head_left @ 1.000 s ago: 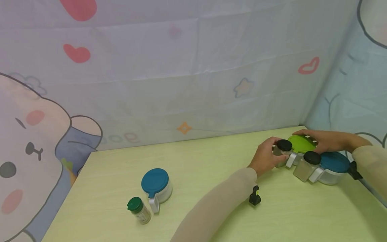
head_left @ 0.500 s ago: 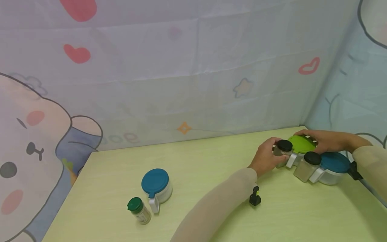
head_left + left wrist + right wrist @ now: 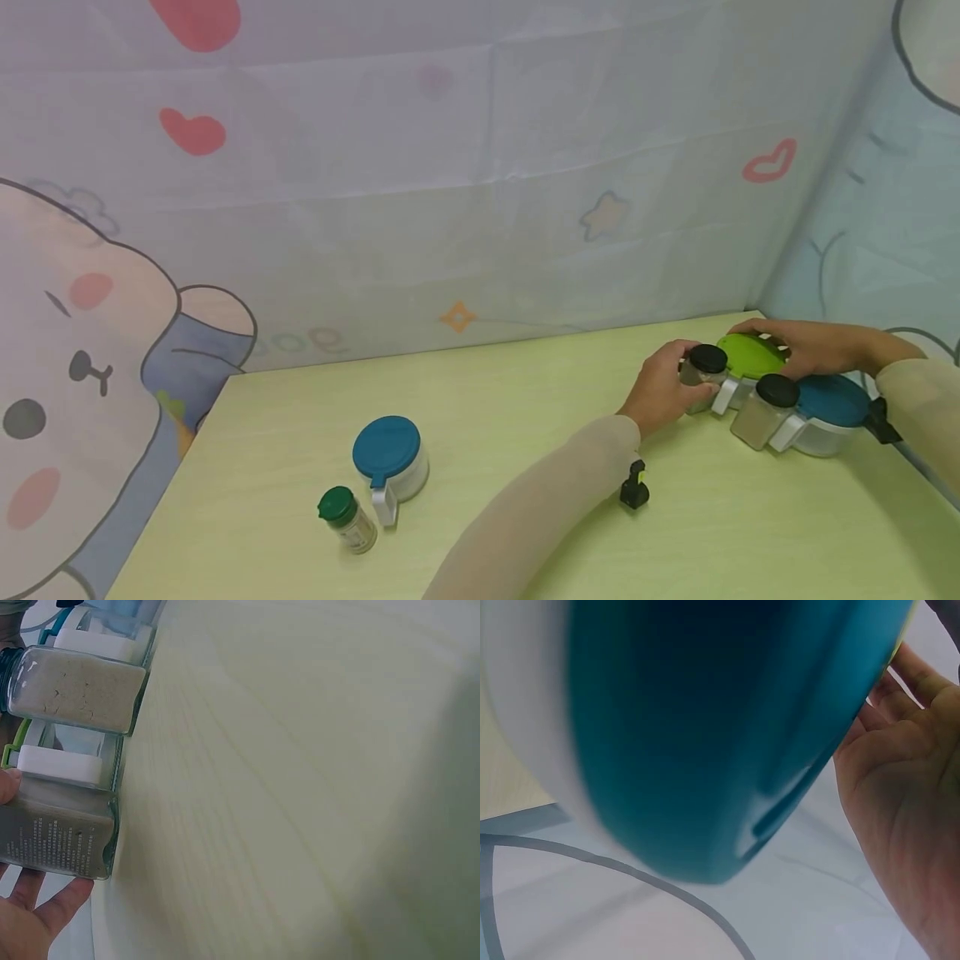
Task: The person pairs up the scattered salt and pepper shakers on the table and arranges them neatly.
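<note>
At the right of the table, my left hand point(image 3: 660, 390) grips a square glass spice jar point(image 3: 707, 360) with a black lid, thumb in front and fingers round its far side. In the left wrist view the jar point(image 3: 56, 834) stands on the table, printed text facing the camera. Beside it, my right hand point(image 3: 821, 346) spans the lime-green lid of a seasoning pot point(image 3: 750, 357), with thumb and fingers at opposite edges. A second black-lidded spice jar point(image 3: 759, 421) and a blue-lidded seasoning pot point(image 3: 832, 403) stand just in front. That blue lid point(image 3: 675, 750) fills much of the right wrist view.
Farther left on the table point(image 3: 510, 433) stand another blue-lidded seasoning pot point(image 3: 386, 450) with a white handle and a green-capped shaker point(image 3: 348, 521). A printed cloth point(image 3: 405, 217) hangs behind the table's back edge and along the right side.
</note>
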### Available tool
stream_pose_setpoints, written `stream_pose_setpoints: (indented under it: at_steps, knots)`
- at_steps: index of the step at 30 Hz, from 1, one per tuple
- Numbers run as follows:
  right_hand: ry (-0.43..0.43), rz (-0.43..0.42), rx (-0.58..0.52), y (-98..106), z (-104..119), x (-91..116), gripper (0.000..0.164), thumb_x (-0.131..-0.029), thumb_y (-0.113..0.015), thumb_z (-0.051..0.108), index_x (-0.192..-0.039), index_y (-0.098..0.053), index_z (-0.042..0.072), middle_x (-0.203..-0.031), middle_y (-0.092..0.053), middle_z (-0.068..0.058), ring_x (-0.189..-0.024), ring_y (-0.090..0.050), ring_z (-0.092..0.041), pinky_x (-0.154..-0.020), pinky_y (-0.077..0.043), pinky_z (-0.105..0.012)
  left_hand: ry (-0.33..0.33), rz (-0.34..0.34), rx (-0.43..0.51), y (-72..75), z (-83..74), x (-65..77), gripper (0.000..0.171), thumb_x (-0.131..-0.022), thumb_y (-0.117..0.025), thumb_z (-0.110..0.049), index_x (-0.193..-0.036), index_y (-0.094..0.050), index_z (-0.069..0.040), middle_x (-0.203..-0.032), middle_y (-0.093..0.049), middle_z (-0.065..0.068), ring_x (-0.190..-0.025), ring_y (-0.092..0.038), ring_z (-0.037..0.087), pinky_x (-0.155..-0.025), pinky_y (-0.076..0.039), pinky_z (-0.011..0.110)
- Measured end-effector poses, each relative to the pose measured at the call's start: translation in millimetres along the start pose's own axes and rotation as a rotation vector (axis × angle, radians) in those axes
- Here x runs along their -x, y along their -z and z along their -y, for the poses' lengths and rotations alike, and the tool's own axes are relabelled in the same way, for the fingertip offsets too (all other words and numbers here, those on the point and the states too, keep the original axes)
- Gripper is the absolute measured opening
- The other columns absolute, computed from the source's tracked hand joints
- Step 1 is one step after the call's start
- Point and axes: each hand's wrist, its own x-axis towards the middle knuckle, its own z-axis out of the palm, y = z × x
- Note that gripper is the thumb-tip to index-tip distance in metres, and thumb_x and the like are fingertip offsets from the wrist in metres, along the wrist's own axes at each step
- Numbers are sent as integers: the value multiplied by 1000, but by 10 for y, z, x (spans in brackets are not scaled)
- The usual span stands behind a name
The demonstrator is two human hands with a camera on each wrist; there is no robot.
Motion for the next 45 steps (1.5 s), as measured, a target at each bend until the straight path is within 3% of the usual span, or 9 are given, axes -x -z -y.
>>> stream_pose_setpoints:
  at_steps: [3,8,10,15,18,34,45]
  knots:
    - [0,-4,13,1,19,3,83,-86,-81,24,-152,-35,3,-147,-44,-25,-134,-42,-52,-103,-41,-68,-5,-2,-1,1,-1,-1,54,-91,-78,-25,-139,-56,-18,-132,-60,-10,-115,-57,0,-93,-47,13]
    - [-22,-15,65,-7,15,3,84,-85,-82,28,-152,-37,5,-145,-48,-17,-129,-50,-25,-101,-49,-45,-16,-11,0,-8,3,9,53,-92,-78,-25,-140,-56,-19,-133,-61,-10,-115,-58,0,-93,-47,12]
    - [-24,-17,71,-9,11,6,84,-85,-83,28,-151,-37,5,-145,-48,-16,-128,-49,-22,-99,-49,-41,-23,-14,0,-10,4,12,53,-92,-78,-25,-139,-57,-19,-133,-61,-10,-116,-58,-1,-93,-47,12]
    - [-10,-3,25,-11,13,5,87,-85,-82,24,-153,-33,2,-148,-43,-23,-134,-44,-45,-103,-45,-59,-35,-22,0,-1,6,19,53,-92,-78,-25,-140,-56,-19,-133,-61,-10,-115,-58,-1,-92,-47,11]
    - [-17,9,-5,-10,15,-2,88,-85,-82,22,-154,-31,2,-149,-41,-26,-135,-40,-51,-104,-40,-68,-31,-18,4,3,6,22,54,-92,-77,-25,-141,-56,-19,-134,-61,-10,-114,-58,0,-92,-47,12]
    - [-42,17,16,-1,31,-15,83,-86,-80,21,-152,-34,3,-146,-46,-22,-133,-43,-43,-104,-42,-63,-9,-2,28,15,-12,25,55,-91,-79,-26,-140,-56,-19,-132,-61,-10,-112,-58,0,-91,-48,13]
    - [-26,10,-1,-18,69,-18,83,-86,-81,21,-150,-34,-2,-144,-47,-26,-133,-43,-49,-105,-38,-70,-11,-9,10,-4,3,17,55,-90,-80,-25,-139,-56,-19,-132,-61,-11,-113,-58,0,-91,-48,13]
